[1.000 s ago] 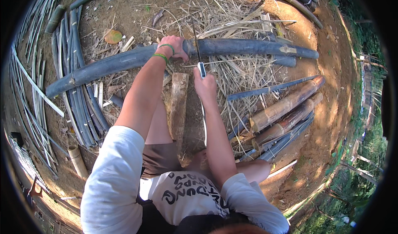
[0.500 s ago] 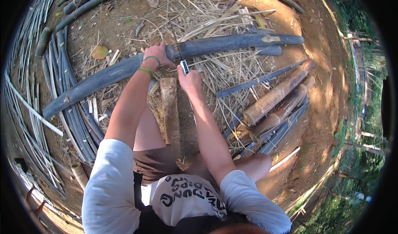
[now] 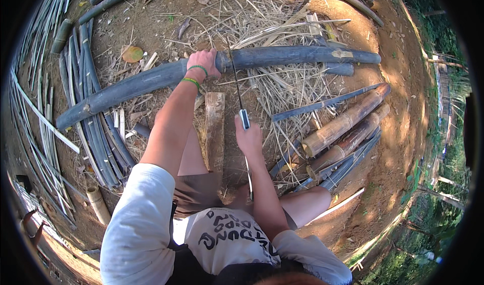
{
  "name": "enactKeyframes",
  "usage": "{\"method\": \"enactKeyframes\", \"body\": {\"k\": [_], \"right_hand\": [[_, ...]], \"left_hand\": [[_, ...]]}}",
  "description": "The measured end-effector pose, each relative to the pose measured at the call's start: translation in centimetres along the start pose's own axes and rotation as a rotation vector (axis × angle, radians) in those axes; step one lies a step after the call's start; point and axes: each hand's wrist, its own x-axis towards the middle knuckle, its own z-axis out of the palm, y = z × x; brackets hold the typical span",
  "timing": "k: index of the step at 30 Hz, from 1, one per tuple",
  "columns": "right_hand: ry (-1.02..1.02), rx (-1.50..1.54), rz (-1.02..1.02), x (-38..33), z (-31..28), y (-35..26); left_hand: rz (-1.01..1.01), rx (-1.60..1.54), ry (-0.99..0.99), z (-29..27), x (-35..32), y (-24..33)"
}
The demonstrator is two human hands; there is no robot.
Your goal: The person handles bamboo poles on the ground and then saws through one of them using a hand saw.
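Observation:
A long dark bamboo pole (image 3: 292,56) lies crosswise in front of me. My left hand (image 3: 202,63) is closed over the top of it, just left of a joint. Held in my right hand (image 3: 250,140) is a handsaw (image 3: 244,118) with a white and dark handle. Its thin blade crosses the pole at the joint, right beside my left hand, and the tip shows beyond the far side. The handle's long pale end runs back under my right forearm. A flat wooden board (image 3: 215,128) lies on the ground between my legs.
Split bamboo strips (image 3: 98,133) lie under the pole's left end. Thick brown bamboo pieces (image 3: 335,123) are piled at right, beside a dark split length (image 3: 322,103). Straw-like shavings (image 3: 287,91) cover the ground around the pole. More poles (image 3: 121,2) lie at the far left.
My right hand has drawn the saw back toward me, so more blade shows between handle and pole. My left hand keeps its hold on the pole. The whole view has shifted slightly.

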Motion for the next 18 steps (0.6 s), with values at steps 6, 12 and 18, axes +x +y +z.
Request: {"method": "enactKeyframes", "body": {"k": [6, 12, 18], "right_hand": [[-0.016, 0.01, -0.048, 7.0, 1.3, -4.6], [-0.038, 0.035, -0.009, -0.8, 0.9, 0.4], [-0.049, 0.012, -0.024, 7.7, 1.4, -3.5]], "left_hand": [[-0.009, -0.009, -0.104, -1.3, 0.5, 0.9], [-0.007, -0.012, -0.054, -0.5, 0.8, -0.7], [-0.004, -0.003, -0.11, -1.8, 0.8, 1.3]]}}
